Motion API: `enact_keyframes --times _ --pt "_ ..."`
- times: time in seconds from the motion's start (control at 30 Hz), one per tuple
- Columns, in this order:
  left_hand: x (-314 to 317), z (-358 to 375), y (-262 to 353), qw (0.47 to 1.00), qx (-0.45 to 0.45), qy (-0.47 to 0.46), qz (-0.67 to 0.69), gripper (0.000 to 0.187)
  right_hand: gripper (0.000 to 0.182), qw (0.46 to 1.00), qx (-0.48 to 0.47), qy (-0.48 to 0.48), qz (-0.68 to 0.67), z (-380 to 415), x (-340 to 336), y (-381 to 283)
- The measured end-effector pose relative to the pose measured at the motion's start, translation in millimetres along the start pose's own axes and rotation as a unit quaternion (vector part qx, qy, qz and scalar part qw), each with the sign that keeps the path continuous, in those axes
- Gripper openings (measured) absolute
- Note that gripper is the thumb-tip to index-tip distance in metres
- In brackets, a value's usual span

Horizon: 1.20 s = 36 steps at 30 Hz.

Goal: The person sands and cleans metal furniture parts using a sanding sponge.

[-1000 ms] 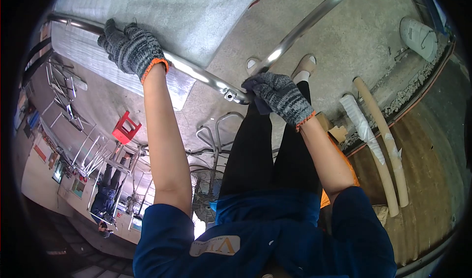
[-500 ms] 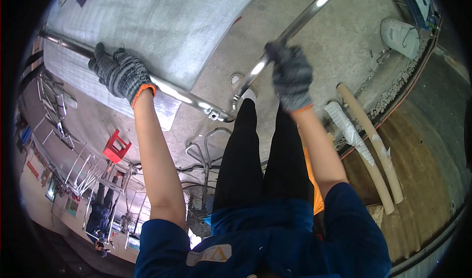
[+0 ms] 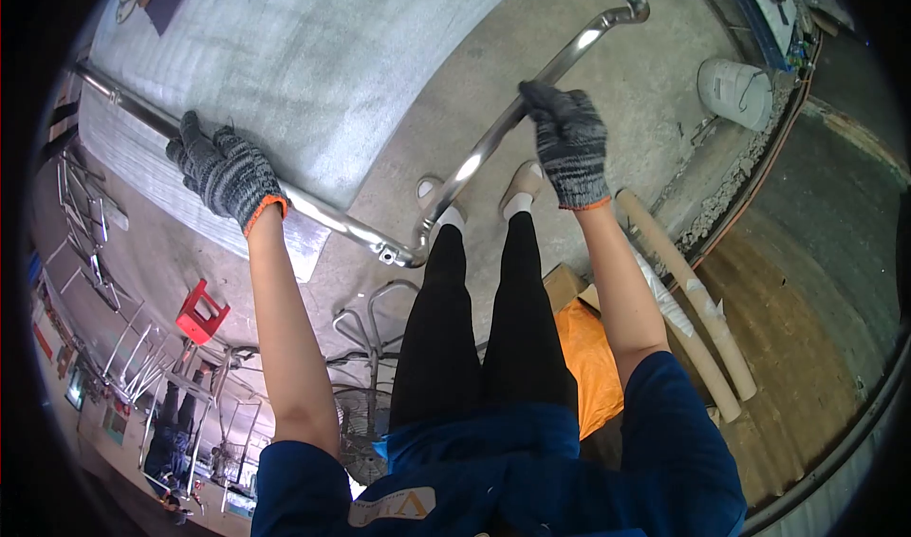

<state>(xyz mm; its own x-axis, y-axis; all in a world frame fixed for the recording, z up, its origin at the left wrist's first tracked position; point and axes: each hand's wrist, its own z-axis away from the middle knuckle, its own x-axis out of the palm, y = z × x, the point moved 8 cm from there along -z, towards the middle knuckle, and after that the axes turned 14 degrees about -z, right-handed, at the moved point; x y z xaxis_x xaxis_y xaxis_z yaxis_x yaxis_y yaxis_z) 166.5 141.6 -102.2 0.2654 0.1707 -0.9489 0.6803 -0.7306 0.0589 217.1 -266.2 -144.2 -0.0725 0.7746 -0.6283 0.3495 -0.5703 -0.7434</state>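
A shiny bent metal tube frame runs from the far left to a kinked corner in front of my feet, then up toward the top right. My left hand, in a grey knitted glove with an orange cuff, is wrapped over its left length. On the right length, my right hand, gloved alike, has its fingers drawn together against the tube; their undersides are hidden. Small drilled tabs show near both corners. Beneath the left length spreads a pale padded sheet.
At the right are a white bucket and long cardboard tubes, one partly wrapped in plastic. An orange bag lies beside my leg. Left are a red stool, metal frames and a person. A fan stands behind.
The view has shifted, bringing both feet and the frame's upper-right corner into sight. My right hand, blurred before, is sharper and remains at the right length. My left hand keeps its hold.
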Motion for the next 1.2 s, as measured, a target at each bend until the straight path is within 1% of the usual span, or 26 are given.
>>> enact_keyframes --times 0.07,0.1,0.13,0.2,0.23,0.3,0.33,0.4,0.47,0.53,0.57,0.63,0.67,0.73,0.77,0.8,0.83,0.87,0.9,0.93,1.0,1.03,1.07,1.13,1.2 --pt "3 -1 -2 1.000 -0.013 -0.008 0.002 0.046 0.046 0.991 -0.043 0.065 0.106 -19 -32 2" --pt "3 -1 -1 1.000 -0.008 -0.006 0.004 0.046 0.049 0.979 -0.064 0.104 0.166 -28 -45 3" --pt "1 -1 -1 1.000 -0.002 -0.005 0.004 0.046 0.052 0.953 -0.145 0.148 0.220 -32 -51 8" --pt "0 -2 0 1.000 -0.014 -0.017 0.006 0.046 0.053 0.945 -0.183 0.137 0.232 -50 -56 8" --pt "0 -1 1 1.000 -0.008 -0.016 0.008 0.046 0.053 0.946 -0.186 0.134 0.231 -56 -58 12" --pt "0 -1 0 1.000 -0.004 -0.014 0.007 0.045 0.052 0.931 -0.179 0.125 0.291 -64 -56 21" --pt "0 0 0 1.000 -0.001 -0.009 -0.006 0.045 0.052 0.932 -0.179 0.124 0.290 -66 -55 28" --pt "0 -1 0 1.000 -0.001 -0.007 -0.018 0.044 0.050 0.921 -0.220 0.162 0.278 -67 -59 34" --pt "-2 0 2 1.000 0.007 -0.008 -0.007 0.044 0.050 0.923 -0.225 0.159 0.267 -67 -59 39" --pt "-3 -1 4 1.000 0.007 -0.007 -0.010 0.045 0.052 0.927 -0.141 0.129 0.322 -70 -54 50" --pt "-5 -1 6 1.000 0.008 -0.004 -0.012 0.047 0.052 0.927 -0.144 0.126 0.321 -68 -51 48" --pt "-6 0 6 1.000 0.004 -0.005 -0.013 0.046 0.046 0.936 -0.053 0.098 0.334 -70 -48 59" --pt "-5 -1 5 1.000 0.005 -0.005 -0.013 0.044 0.046 0.936 -0.058 0.093 0.333 -70 -45 66" --pt "-3 -1 2 1.000 0.010 0.001 -0.017 0.043 0.037 0.959 -0.071 0.158 0.224 -68 -48 78" --pt "-3 -1 2 1.000 0.009 0.005 -0.016 0.043 0.029 0.980 -0.025 0.160 0.116 -72 -48 87" --pt "-3 -2 2 1.000 0.008 0.009 -0.013 0.043 0.029 0.981 -0.024 0.154 0.114 -73 -50 87" --pt "-4 -1 2 0.999 0.024 0.023 -0.013 0.044 0.026 0.988 -0.012 0.110 0.104 -75 -51 88" --pt "-3 -1 2 1.000 0.020 0.018 -0.015 0.044 0.024 0.993 0.000 0.065 0.095 -80 -52 88" --pt "-3 -1 2 1.000 0.019 0.016 -0.012 0.044 0.022 0.997 0.052 0.023 0.056 -82 -52 95" --pt "-3 -2 2 1.000 0.017 0.015 -0.008 0.044 0.022 0.997 0.052 0.019 0.055 -83 -53 92" --pt "-4 -2 1 1.000 -0.008 0.010 -0.004 0.044 0.024 0.980 0.192 -0.036 -0.033 -77 -43 97" --pt "-3 -1 1 1.000 -0.005 0.008 0.004 0.044 0.024 0.967 0.245 -0.047 -0.058 -67 -37 93" --pt "-1 -2 -1 1.000 -0.003 0.006 0.011 0.044 0.024 0.966 0.246 -0.053 -0.061 -54 -27 85" --pt "4 -3 -7 1.000 0.003 0.016 0.008 0.045 0.024 0.975 0.179 -0.040 -0.125 -22 -6 70" --pt "3 -1 -5 1.000 -0.004 0.019 0.015 0.046 0.022 0.978 0.158 -0.050 -0.128 17 19 41"
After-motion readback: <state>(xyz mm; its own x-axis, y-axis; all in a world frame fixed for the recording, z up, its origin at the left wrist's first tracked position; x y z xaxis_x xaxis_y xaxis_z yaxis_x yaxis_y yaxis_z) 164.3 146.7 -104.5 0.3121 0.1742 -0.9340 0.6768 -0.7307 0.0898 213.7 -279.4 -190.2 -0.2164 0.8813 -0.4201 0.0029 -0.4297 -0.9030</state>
